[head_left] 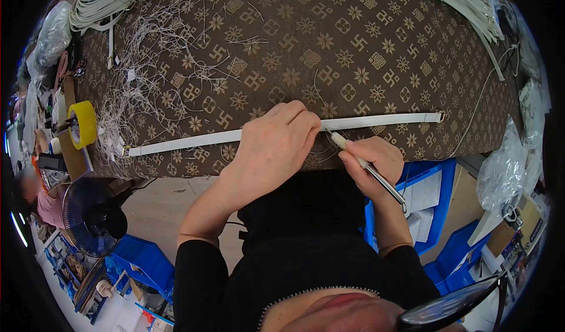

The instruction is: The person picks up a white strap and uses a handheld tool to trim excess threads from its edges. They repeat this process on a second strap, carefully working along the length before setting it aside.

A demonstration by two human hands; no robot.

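Note:
A narrow white strap (376, 120) with a metal buckle at each end lies across the patterned brown cloth. My left hand (275, 144) is closed on the middle of the strap, its fingers bent over the band. Between the thumb and fingers of my right hand (375, 160) is a slim pen-like tool (376, 176) with a cream front part and a silver shaft. Its thin tip points at the lower edge of the strap, right beside my left fingertips. A loose thread (319, 91) curves up from the strap there.
Tangled white thread offcuts (159, 55) cover the left of the cloth (306, 26). Bundles of white straps (112, 0) lie at the back corners. Yellow tape (83, 124) and a black fan (94, 217) are at left. Blue bins (450, 185) stand below the right edge.

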